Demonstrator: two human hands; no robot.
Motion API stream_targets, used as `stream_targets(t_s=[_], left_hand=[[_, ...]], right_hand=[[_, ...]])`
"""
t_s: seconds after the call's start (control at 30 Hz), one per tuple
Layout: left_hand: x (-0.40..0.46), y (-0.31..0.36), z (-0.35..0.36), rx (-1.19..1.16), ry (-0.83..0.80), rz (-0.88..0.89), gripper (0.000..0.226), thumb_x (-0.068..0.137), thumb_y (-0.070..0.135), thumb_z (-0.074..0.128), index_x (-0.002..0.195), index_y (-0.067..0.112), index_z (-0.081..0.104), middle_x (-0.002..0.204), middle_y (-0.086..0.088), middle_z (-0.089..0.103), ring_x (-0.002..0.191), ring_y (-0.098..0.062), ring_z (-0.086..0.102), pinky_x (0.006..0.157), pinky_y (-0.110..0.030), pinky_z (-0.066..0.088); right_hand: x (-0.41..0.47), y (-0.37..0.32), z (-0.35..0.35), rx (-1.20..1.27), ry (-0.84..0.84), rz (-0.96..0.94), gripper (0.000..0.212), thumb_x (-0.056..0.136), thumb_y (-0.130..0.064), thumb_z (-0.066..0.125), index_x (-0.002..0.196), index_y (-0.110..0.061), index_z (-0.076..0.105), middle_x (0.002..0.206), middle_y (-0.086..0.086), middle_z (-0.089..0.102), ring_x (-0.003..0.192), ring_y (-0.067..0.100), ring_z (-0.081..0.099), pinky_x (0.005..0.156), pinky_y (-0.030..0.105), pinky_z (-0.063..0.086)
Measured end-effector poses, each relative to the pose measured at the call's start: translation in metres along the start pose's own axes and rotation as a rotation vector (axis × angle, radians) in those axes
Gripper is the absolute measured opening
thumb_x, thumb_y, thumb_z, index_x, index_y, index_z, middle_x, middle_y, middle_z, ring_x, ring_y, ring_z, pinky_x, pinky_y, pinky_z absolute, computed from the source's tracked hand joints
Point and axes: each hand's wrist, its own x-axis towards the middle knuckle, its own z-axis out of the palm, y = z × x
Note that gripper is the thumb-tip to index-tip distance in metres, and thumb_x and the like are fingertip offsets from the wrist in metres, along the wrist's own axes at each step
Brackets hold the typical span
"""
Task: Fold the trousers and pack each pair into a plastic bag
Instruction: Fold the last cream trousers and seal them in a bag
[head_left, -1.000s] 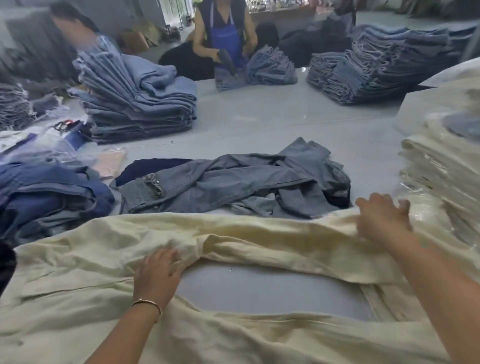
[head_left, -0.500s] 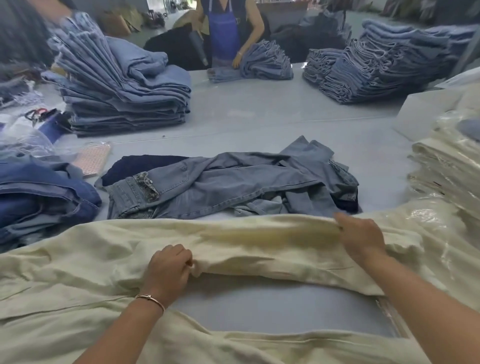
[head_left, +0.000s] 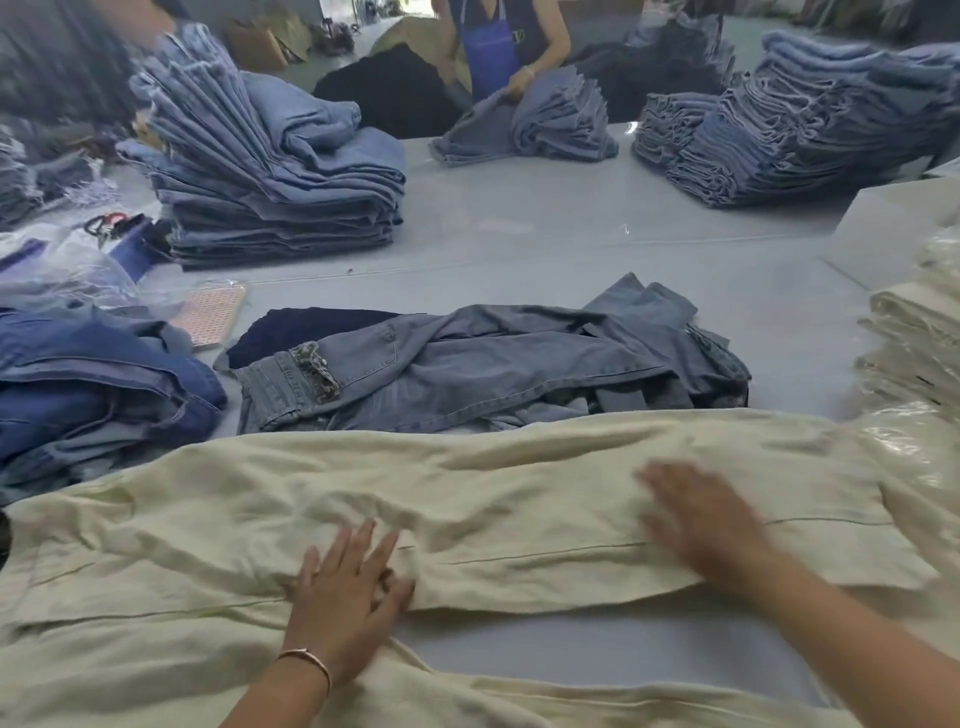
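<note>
Cream trousers being smoothed flat on a packing table

Cream-coloured cotton trousers (head_left: 519, 493) lie spread across the lower half of the frame, reaching from the left edge to the right. One leg lies folded toward the other, and a strip of the pale grey table (head_left: 571, 244) shows bare between them at lower centre. The left hand (head_left: 343, 597), wearing a thin bracelet, rests flat on the cloth at lower centre with its fingers spread and straight, holding nothing. The right hand (head_left: 701, 519), at lower right, is blurred by motion; it appears flat and open on the cloth, palm down, gripping nothing.

Just beyond the cream trousers, at centre frame, lies a crumpled pair of grey-blue denim jeans (head_left: 493, 364). Dark blue jeans (head_left: 93, 384) are heaped at the left edge. A stack of cream garments in shiny clear plastic bags (head_left: 914, 353) stands at the right edge. Tall piles of folded light blue jeans (head_left: 270, 171) fill the upper left and upper right. Another person in a blue apron (head_left: 493, 47) handles denim at the top centre.

Creases show in the cloth around both hands. If the hands press these down rather than sweep them out, the fold would likely come out uneven. The far edge lies close to the grey-blue jeans, which could catch in the fold.
</note>
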Motion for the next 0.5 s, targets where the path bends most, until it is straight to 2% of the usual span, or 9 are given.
stream_targets(t_s=[0.03,0.07,0.13,0.23,0.33,0.4,0.47,0.5], left_hand=[[0.004,0.001,0.000,0.003,-0.023,-0.009,0.058,0.093,0.066,0.016,0.148,0.051,0.004,0.160,0.014,-0.011,0.147,-0.012,-0.011,0.117,-0.044,-0.007],[0.007,0.003,-0.003,-0.005,-0.029,-0.019,0.057,0.093,0.065,0.017,0.147,0.052,0.005,0.160,0.015,-0.010,0.147,-0.014,-0.012,0.116,-0.045,-0.008],[0.006,0.006,-0.010,-0.003,-0.007,-0.030,0.055,0.094,0.064,0.018,0.147,0.052,0.009,0.160,0.014,-0.005,0.148,-0.016,-0.010,0.115,-0.047,-0.011],[-0.010,0.017,-0.015,-0.012,0.028,-0.013,0.051,0.097,0.058,0.020,0.147,0.049,0.016,0.160,0.017,0.006,0.148,-0.011,-0.005,0.116,-0.046,-0.010],[-0.037,0.024,-0.019,-0.084,0.036,0.045,0.045,0.100,0.050,0.026,0.143,0.044,0.036,0.155,0.017,0.025,0.146,-0.007,0.010,0.116,-0.039,0.002],[-0.060,0.017,-0.032,-0.232,0.201,0.008,0.049,0.094,0.050,0.028,0.132,0.034,0.055,0.143,0.012,0.047,0.140,-0.009,0.031,0.112,-0.031,0.016],[-0.083,-0.002,-0.048,-0.356,0.364,-0.090,0.055,0.088,0.049,0.030,0.115,0.022,0.070,0.123,0.004,0.065,0.123,-0.017,0.052,0.103,-0.032,0.033],[-0.093,-0.015,-0.054,-0.380,0.398,-0.148,0.051,0.089,0.045,0.033,0.106,0.018,0.073,0.113,0.000,0.069,0.114,-0.023,0.057,0.097,-0.034,0.039]], right_hand=[[-0.009,-0.004,0.015,-0.060,-0.197,-0.049,0.064,0.099,-0.051,0.034,0.154,-0.025,0.015,0.161,-0.002,0.008,0.147,0.021,0.013,0.119,0.039,0.008],[-0.015,-0.004,0.027,-0.085,-0.296,-0.046,0.066,0.098,-0.059,0.023,0.154,-0.032,0.000,0.160,-0.008,-0.007,0.149,0.015,-0.001,0.119,0.036,-0.001],[-0.020,-0.004,0.034,-0.069,-0.286,0.006,0.066,0.096,-0.062,0.017,0.152,-0.037,-0.008,0.160,-0.006,-0.013,0.148,0.013,-0.009,0.118,0.038,-0.005],[-0.019,-0.019,0.025,-0.048,-0.171,0.066,0.060,0.098,-0.053,0.029,0.152,-0.032,0.011,0.161,-0.002,0.008,0.147,0.017,0.010,0.117,0.039,0.012],[-0.024,-0.048,0.019,0.058,-0.081,-0.069,0.052,0.098,-0.043,0.039,0.148,-0.033,0.028,0.157,-0.006,0.024,0.141,0.015,0.025,0.110,0.032,0.026],[-0.031,-0.070,0.016,0.123,-0.084,-0.172,0.048,0.097,-0.042,0.042,0.144,-0.035,0.036,0.155,-0.009,0.027,0.140,0.014,0.025,0.109,0.030,0.028],[-0.034,-0.092,0.013,0.142,-0.064,-0.260,0.043,0.097,-0.041,0.044,0.140,-0.033,0.043,0.154,-0.009,0.029,0.140,0.014,0.026,0.109,0.029,0.028],[-0.034,-0.104,0.010,0.151,-0.050,-0.298,0.041,0.097,-0.041,0.044,0.138,-0.032,0.046,0.153,-0.008,0.030,0.139,0.014,0.026,0.109,0.029,0.029]])
